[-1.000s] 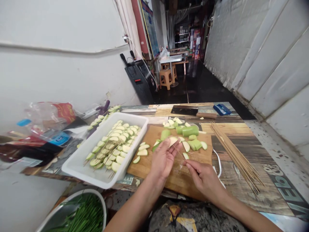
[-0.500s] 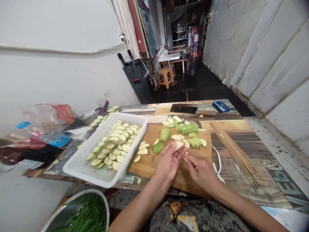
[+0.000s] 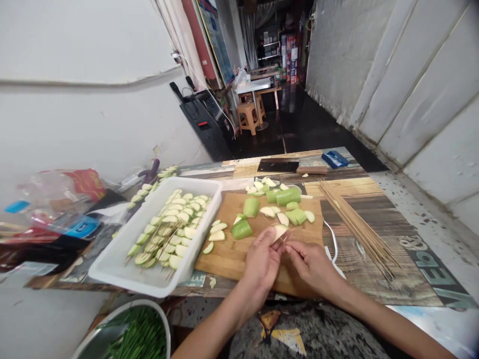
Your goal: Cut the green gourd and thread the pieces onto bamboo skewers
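Over the wooden cutting board, my left hand is closed on a pale vegetable slice with green skin, perhaps zucchini. My right hand pinches a thin wooden skewer right beside it, its tip at the slice; whether it has gone in, I cannot tell. Thick green chunks and more loose slices lie on the board. To the left, a white plastic tray holds many skewered slices.
Bare skewers lie in a bundle on the table's right. A cleaver and a blue box are at the far edge. Bottles and bags crowd the left. A bowl of green stalks stands below the table's front edge.
The view has shifted slightly, so the table's things appear a little further left. Both hands stay together at the slice, with the skewer still in my right fingers.
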A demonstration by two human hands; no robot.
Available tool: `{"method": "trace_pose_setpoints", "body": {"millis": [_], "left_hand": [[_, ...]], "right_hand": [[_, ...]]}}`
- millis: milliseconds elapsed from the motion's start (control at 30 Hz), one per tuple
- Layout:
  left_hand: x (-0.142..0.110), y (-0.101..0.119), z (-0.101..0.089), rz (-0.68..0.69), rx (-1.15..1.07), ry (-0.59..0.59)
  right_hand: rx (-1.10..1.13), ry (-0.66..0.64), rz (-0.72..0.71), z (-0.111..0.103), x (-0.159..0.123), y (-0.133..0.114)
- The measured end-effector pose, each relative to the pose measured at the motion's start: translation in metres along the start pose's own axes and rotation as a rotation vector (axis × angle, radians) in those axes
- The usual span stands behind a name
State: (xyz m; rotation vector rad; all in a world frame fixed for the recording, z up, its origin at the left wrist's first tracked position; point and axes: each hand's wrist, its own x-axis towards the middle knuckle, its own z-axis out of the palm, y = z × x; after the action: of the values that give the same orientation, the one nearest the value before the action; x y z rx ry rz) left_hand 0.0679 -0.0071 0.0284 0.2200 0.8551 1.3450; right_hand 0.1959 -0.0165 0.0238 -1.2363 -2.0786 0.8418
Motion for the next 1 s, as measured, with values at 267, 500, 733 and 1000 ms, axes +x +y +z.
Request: {"method": "trace_pose_setpoints", "body": {"millis": [267, 500, 733, 1000], "left_hand": [[0.013, 0.015, 0.006, 0.29, 0.517, -0.08], [0.065, 0.036, -0.002, 0.674, 1.573, -0.136], [0.063, 0.04, -0.011, 0.696, 1.729, -0.117], [0.041, 0.048, -0.016, 0.284, 0.635, -0.047]], "right_hand": [[0.086, 0.156, 0.059, -0.013, -0.014, 0.029], [0.077, 0.16, 0.135, -0.02, -0.026, 0.034], [0.125, 0.167, 0.133, -0.018, -0.026, 0.032], [0.145, 0.054, 0.032, -0.017, -0.033, 0.016]]}}
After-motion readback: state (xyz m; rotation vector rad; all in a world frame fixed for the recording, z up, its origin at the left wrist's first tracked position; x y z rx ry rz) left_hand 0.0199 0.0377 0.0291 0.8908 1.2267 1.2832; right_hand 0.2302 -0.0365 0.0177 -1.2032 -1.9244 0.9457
